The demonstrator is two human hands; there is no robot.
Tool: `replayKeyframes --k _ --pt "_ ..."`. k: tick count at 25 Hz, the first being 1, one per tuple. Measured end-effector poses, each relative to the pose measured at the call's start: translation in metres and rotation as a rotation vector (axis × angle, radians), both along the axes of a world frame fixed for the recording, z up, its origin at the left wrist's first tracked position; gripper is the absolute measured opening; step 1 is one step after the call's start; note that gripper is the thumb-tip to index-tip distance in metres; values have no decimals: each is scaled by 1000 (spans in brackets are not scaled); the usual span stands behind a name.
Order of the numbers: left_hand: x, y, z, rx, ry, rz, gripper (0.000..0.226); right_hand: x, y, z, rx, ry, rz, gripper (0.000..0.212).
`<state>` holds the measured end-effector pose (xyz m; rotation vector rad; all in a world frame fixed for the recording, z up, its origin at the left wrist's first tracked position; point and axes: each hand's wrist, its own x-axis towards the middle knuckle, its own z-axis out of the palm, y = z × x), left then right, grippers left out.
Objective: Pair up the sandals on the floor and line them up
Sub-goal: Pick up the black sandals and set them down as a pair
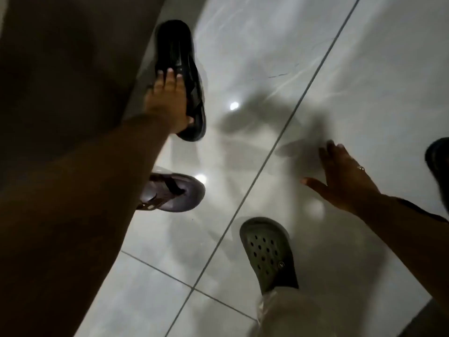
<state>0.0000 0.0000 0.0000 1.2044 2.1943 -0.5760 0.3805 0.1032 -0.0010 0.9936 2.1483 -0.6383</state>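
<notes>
Left hand (170,100) clamped on the black sandal (181,76), up by the wall. Right hand (345,178) spread wide, fingers apart, over bare tile (364,69). Brown sandal (175,192) flat on floor, partly under left forearm.

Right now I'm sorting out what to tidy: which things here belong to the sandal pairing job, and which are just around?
Part of the job:
black sandal, under the left hand
brown flip-flop on the floor
dark shoe at the right edge, partly cut off

Just around:
green clog, worn on the person's foot
ring on the open right hand
</notes>
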Motion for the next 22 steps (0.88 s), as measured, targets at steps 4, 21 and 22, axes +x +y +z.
replayKeyframes --k 4,21,22 --pt "-4 -7 -19 -85 11 26 86 -36 -1 -26 89 128 136 97" --pt "76 -47 -36 50 -24 83 119 -98 -7 -55 156 221 273 80" --pt "88 -49 -36 72 -31 98 119 -85 -3 -53 161 208 249 80"
